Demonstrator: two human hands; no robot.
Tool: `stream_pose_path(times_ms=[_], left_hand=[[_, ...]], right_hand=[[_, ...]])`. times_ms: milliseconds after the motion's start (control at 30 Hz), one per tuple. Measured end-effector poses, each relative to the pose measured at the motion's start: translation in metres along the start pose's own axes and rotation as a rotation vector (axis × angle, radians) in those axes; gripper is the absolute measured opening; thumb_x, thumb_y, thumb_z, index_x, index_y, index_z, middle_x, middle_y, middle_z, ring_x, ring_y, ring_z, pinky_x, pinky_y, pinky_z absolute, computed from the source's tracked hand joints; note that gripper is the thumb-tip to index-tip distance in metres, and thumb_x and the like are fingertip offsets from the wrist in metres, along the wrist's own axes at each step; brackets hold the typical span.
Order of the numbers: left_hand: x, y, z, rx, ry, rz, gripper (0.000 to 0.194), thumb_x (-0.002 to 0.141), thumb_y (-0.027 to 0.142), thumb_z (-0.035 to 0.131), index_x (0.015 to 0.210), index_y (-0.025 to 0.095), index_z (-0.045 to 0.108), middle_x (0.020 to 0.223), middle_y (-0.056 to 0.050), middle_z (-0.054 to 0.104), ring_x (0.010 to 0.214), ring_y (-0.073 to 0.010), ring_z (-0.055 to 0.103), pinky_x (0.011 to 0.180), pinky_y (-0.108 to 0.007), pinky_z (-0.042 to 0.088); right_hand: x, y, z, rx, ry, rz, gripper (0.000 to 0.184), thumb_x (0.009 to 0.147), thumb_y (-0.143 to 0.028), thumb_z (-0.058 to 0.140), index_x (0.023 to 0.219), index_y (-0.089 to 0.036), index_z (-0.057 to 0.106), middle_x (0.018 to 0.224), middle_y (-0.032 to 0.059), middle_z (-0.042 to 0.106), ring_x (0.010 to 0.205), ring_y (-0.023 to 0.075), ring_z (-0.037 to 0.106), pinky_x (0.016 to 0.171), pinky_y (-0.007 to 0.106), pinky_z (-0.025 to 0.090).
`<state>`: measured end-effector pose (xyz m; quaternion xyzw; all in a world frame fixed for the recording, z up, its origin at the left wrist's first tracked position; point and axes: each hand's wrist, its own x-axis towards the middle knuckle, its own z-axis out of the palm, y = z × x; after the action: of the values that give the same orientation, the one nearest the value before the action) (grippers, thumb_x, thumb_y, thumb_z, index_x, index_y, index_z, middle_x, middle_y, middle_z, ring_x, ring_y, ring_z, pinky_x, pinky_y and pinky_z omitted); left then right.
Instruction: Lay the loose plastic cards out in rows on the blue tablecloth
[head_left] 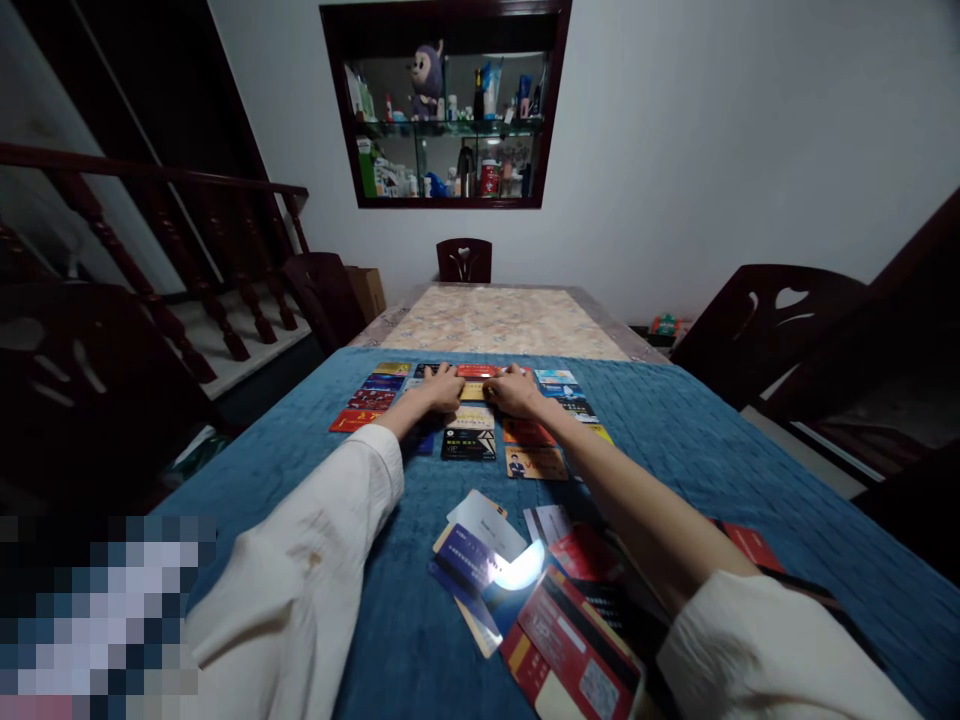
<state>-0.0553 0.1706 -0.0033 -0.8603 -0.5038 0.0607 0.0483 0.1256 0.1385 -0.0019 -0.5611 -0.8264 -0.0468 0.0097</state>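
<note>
Both hands out over the laid-out cards, on the blue cloth covering the near part of the counter. Left hand and right hand sit just apart at the far rows, fingers curled and pointing down. Can't tell how wide either set is, or whether a card is pinched. Yellow card shows between them, red card just beyond. Black card lies nearer the person, orange card to its right. Loose overlapping pile closest to the person, partly under glare.
</note>
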Motion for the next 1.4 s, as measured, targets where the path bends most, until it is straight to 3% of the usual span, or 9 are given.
stream_pose_path(times_ms=[167, 367, 767, 1033, 1267, 1400], left_hand=[[0.0, 0.0, -0.001, -0.011, -0.013, 0.011, 0.043, 0.067, 0.012, 0.062, 0.109, 0.019, 0.059, 0.127, -0.015, 0.056, 0.127, -0.0352, 0.041, 0.103, -0.062, 0.032], [0.003, 0.0, -0.001, -0.017, -0.043, 0.018, 0.047, 0.061, 0.01, 0.065, 0.106, 0.021, 0.059, 0.129, -0.013, 0.055, 0.126, -0.0349, 0.041, 0.102, -0.061, 0.033], [-0.002, 0.0, -0.005, -0.011, -0.06, 0.02, 0.044, 0.064, 0.014, 0.065, 0.107, 0.021, 0.06, 0.129, -0.013, 0.055, 0.129, -0.0347, 0.038, 0.103, -0.06, 0.032], [-0.026, 0.011, -0.024, 0.003, -0.004, 0.047, 0.044, 0.066, 0.014, 0.065, 0.109, 0.021, 0.058, 0.13, -0.013, 0.055, 0.131, -0.0342, 0.037, 0.1, -0.056, 0.035], [-0.052, 0.032, -0.029, 0.017, 0.083, 0.099, 0.035, 0.088, 0.018, 0.046, 0.122, 0.02, 0.056, 0.141, -0.015, 0.049, 0.138, -0.033, 0.03, 0.104, -0.057, 0.029], [-0.07, 0.047, -0.029, -0.013, 0.127, 0.176, 0.04, 0.091, 0.022, 0.045, 0.13, 0.022, 0.052, 0.142, -0.014, 0.05, 0.138, -0.0329, 0.029, 0.105, -0.056, 0.028]], right_hand=[[0.0, 0.0, 0.0, -0.009, -0.004, -0.013, 0.032, 0.091, -0.03, 0.05, 0.117, -0.027, 0.069, 0.129, 0.0097, 0.064, 0.123, 0.0325, 0.045, 0.09, 0.041, 0.038], [0.002, 0.001, 0.004, -0.029, -0.001, -0.022, 0.037, 0.091, -0.029, 0.049, 0.124, -0.028, 0.065, 0.132, 0.01, 0.062, 0.123, 0.0327, 0.044, 0.091, 0.043, 0.039], [-0.009, 0.004, 0.0, -0.071, 0.042, -0.032, 0.041, 0.093, -0.033, 0.047, 0.131, -0.029, 0.061, 0.134, 0.0116, 0.058, 0.122, 0.0344, 0.04, 0.093, 0.049, 0.038], [-0.036, 0.018, -0.009, -0.072, 0.079, -0.037, 0.037, 0.094, -0.032, 0.047, 0.128, -0.028, 0.063, 0.135, 0.0118, 0.058, 0.12, 0.034, 0.039, 0.09, 0.045, 0.036], [-0.073, 0.023, -0.016, -0.054, 0.106, -0.063, 0.033, 0.095, -0.03, 0.05, 0.124, -0.026, 0.066, 0.129, 0.012, 0.061, 0.119, 0.033, 0.039, 0.089, 0.042, 0.033], [-0.096, 0.021, -0.018, -0.037, 0.125, -0.087, 0.031, 0.095, -0.032, 0.052, 0.123, -0.025, 0.066, 0.126, 0.0108, 0.062, 0.119, 0.0312, 0.04, 0.089, 0.04, 0.031]])
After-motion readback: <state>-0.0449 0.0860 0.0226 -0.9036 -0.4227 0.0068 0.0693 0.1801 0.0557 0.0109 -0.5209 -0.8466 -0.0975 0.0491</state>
